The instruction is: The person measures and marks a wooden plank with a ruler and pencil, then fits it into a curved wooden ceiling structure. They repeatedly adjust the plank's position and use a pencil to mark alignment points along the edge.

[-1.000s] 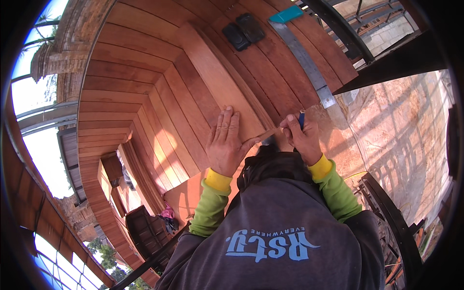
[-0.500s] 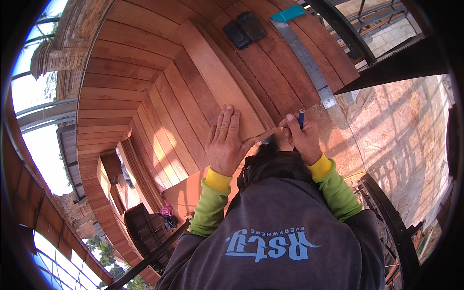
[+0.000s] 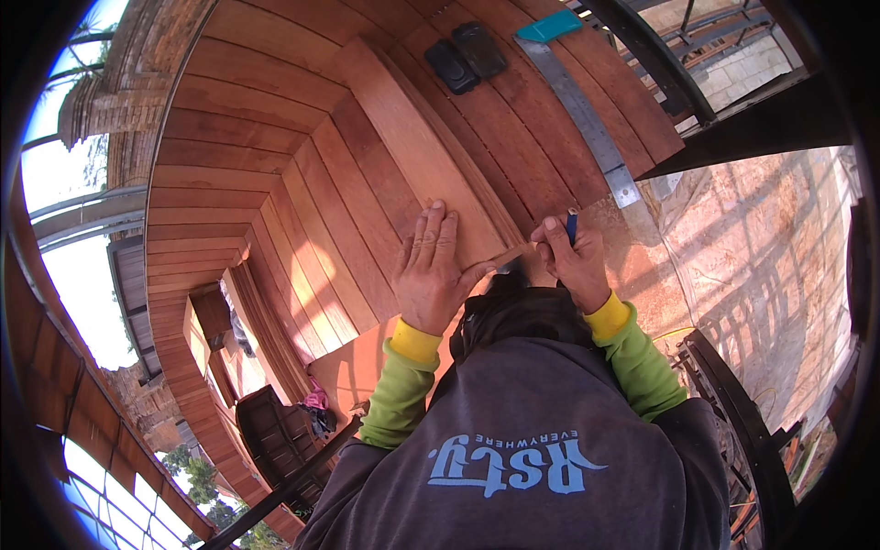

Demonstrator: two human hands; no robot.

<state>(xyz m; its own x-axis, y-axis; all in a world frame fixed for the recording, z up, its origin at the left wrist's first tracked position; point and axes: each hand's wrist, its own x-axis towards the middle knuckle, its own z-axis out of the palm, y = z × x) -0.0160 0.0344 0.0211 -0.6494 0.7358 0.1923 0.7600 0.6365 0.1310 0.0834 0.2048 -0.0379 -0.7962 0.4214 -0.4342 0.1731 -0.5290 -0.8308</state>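
A stack of reddish-brown wooden planks (image 3: 412, 137) lies lengthwise in front of me, its near end close to my chest. My left hand (image 3: 431, 270) rests flat on the top plank near that end, fingers stretched out and thumb spread toward the end edge. Just right of the same end, my right hand (image 3: 576, 266) is closed around a blue pencil (image 3: 572, 225), which points up and away from me. A small greyish piece (image 3: 510, 264) shows at the plank's end between my hands; its kind is unclear.
A carpenter's square (image 3: 577, 110) with a teal handle lies on the boards at the far right. Left of it sits a black two-part case (image 3: 465, 59). Dark metal railing (image 3: 655, 55) borders the right side. A dusty sheet (image 3: 733, 247) covers ground at right.
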